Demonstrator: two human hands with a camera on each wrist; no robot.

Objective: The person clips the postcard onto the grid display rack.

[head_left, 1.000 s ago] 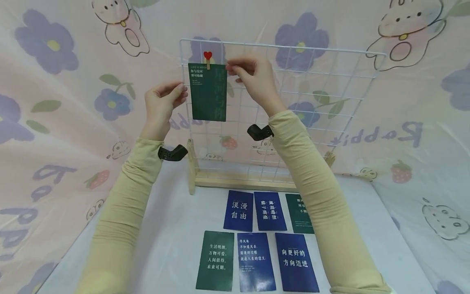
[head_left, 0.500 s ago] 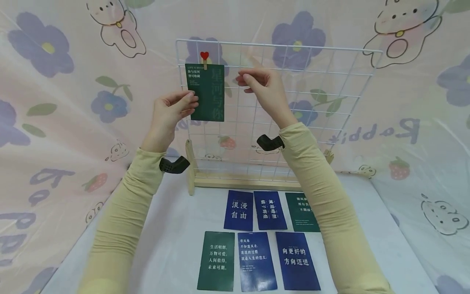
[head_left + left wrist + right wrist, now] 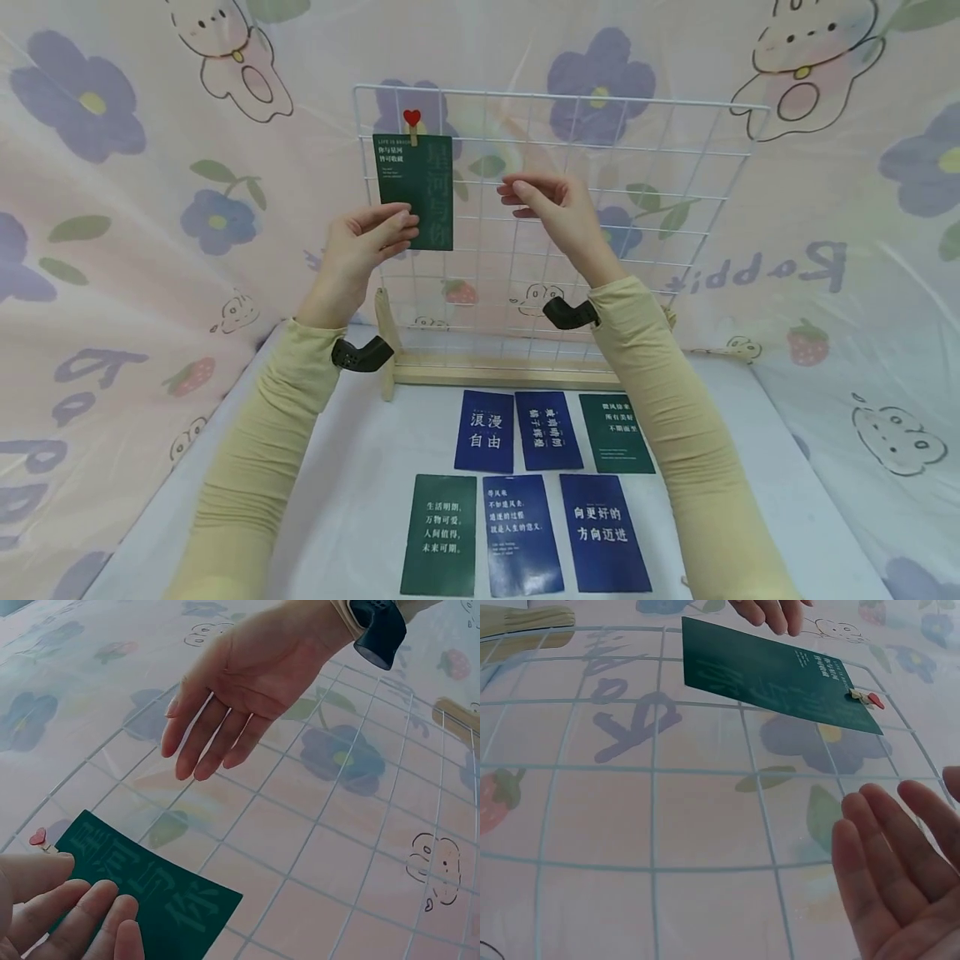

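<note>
A green card (image 3: 416,187) printed with white characters hangs at the upper left of the white wire grid (image 3: 525,175). A small wooden clothespin (image 3: 413,133) topped with a red heart (image 3: 412,118) fastens its upper edge to the grid. My left hand (image 3: 360,254) hovers in front of the card's lower left, fingers loosely bent and holding nothing; in the right wrist view its fingertips (image 3: 776,615) appear apart from the card. My right hand (image 3: 558,217) is raised before the grid, right of the card. Its relaxed fingers hold nothing, as the left wrist view shows.
The grid stands in a wooden base (image 3: 510,375). On the white table in front lie several blue and green cards in two rows, such as a blue card (image 3: 483,454) and a green card (image 3: 440,542). Patterned cloth (image 3: 150,208) covers the walls behind.
My right hand has left the card's right edge and moved right and down. My left hand has shifted right and down from the left edge, in front of the card. The card still hangs.
</note>
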